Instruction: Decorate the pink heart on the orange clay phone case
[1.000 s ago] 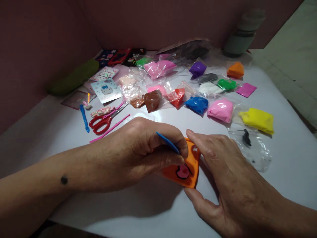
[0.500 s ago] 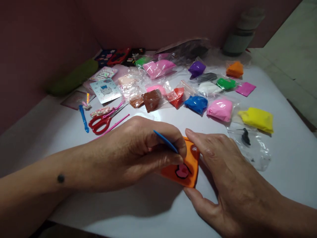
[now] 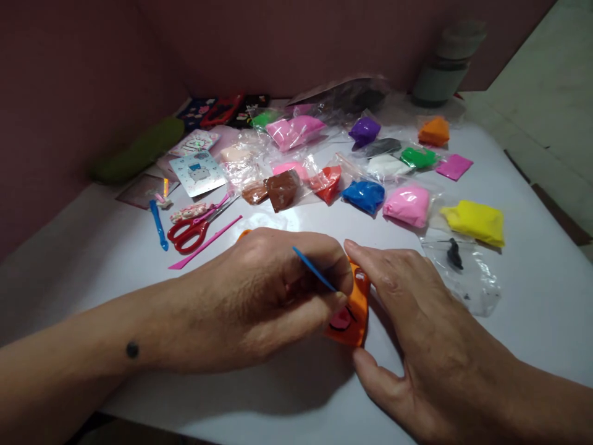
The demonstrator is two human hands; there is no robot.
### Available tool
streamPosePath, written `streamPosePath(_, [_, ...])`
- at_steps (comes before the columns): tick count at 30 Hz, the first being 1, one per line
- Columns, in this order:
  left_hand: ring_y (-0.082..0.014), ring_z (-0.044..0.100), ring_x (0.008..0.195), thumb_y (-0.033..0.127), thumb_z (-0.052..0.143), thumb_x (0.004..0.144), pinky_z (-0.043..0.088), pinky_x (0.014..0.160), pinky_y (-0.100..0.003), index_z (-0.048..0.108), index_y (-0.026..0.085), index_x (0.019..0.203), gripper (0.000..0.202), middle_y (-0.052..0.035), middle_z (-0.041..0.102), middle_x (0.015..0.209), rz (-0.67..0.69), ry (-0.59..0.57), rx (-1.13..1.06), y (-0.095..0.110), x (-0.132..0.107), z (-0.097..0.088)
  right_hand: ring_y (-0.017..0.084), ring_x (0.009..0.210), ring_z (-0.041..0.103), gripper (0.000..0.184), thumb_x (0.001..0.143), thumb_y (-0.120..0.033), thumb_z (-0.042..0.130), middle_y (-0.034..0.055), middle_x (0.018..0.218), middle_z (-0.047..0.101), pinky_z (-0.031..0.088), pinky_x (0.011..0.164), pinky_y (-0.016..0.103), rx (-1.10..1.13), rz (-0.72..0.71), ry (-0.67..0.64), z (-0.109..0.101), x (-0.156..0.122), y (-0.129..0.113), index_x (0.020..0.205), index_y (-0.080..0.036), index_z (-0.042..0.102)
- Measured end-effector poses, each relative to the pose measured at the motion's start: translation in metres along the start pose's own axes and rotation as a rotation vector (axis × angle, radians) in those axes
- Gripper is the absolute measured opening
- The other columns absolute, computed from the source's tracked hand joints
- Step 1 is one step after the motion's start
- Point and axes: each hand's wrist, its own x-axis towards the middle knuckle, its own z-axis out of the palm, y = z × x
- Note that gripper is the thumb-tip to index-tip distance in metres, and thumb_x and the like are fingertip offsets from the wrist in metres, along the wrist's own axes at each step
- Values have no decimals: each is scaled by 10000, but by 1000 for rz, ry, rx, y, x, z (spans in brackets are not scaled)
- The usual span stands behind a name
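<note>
An orange clay figure (image 3: 356, 309) with a pink mouth outlined in black lies on the white table (image 3: 523, 204) between my hands. My left hand (image 3: 264, 296) is closed in a pinch on a thin blue modelling tool (image 3: 314, 269), whose tip sits by the pink mouth. Most of the figure is hidden under that hand. My right hand (image 3: 417, 321) rests beside the figure's right edge, thumb and forefinger spread along it and touching it, holding nothing.
Several bags of coloured clay lie behind: brown (image 3: 282, 188), blue (image 3: 364, 195), pink (image 3: 407, 205), yellow (image 3: 475, 221). Red scissors (image 3: 192, 232), a pink stick (image 3: 204, 243) and a blue tool (image 3: 158, 224) lie at left. A clear bag (image 3: 463, 272) lies right. A grey jar (image 3: 442, 65) stands at the back.
My left hand has shifted a little right and covers more of the orange figure; the blue tool stands steeper. The right hand stays by the figure's edge.
</note>
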Motion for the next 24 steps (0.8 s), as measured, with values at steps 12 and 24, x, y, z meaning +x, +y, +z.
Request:
streamPosePath(12, [-59, 526, 644, 92, 487, 856, 448, 599, -143, 540, 180, 823, 108, 61, 582, 749, -24, -39, 63, 2, 1, -1, 268, 1081, 454, 717, 766, -246, 572, 164, 1242, 504, 411, 959, 453, 4, 18, -13, 1, -3, 0, 1404, -19, 333])
streamPosePath(24, [-42, 546, 671, 94, 493, 865, 451, 617, -107, 543, 176, 819, 106, 67, 599, 767, -32, -50, -37, 2, 3, -2, 273, 1082, 444, 722, 769, -232, 559, 171, 1240, 492, 411, 951, 461, 17, 21, -25, 1, -1, 0, 1413, -22, 307])
